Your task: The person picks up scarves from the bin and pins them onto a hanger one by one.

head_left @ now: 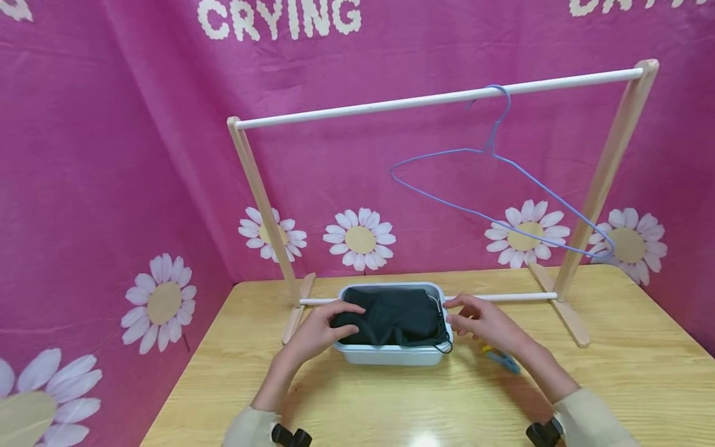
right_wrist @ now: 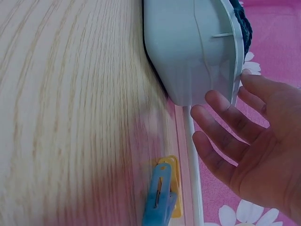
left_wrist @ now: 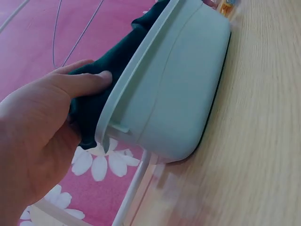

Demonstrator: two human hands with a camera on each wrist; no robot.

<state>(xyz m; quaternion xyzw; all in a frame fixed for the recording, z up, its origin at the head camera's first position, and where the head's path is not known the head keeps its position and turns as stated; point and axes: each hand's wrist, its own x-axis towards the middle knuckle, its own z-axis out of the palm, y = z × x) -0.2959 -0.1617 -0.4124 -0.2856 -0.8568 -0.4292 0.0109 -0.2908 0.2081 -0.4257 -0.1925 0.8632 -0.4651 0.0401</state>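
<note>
A pale grey-green plastic tub (head_left: 391, 356) stands on the table with a folded dark cloth item (head_left: 399, 313) inside; a thin dark cord hangs over its right end. At the tub's left end, my left hand (head_left: 319, 329) grips the cloth's edge. In the left wrist view the thumb (left_wrist: 96, 84) lies on the dark fabric (left_wrist: 115, 59), fingers partly hidden behind it. My right hand (head_left: 488, 323) is at the opposite end, fingers spread and loosely bent. From the right wrist, its fingertips (right_wrist: 217, 100) show right by the tub's rim (right_wrist: 239, 52).
Behind the tub stands a wooden rack with a white top bar (head_left: 368, 107). A blue wire hanger (head_left: 469, 211) hangs from it. On the table, near the right hand, lie a blue clothespin (head_left: 504, 360) and a yellow one (right_wrist: 176, 188). A pink daisy-print curtain (head_left: 335, 174) closes off the back.
</note>
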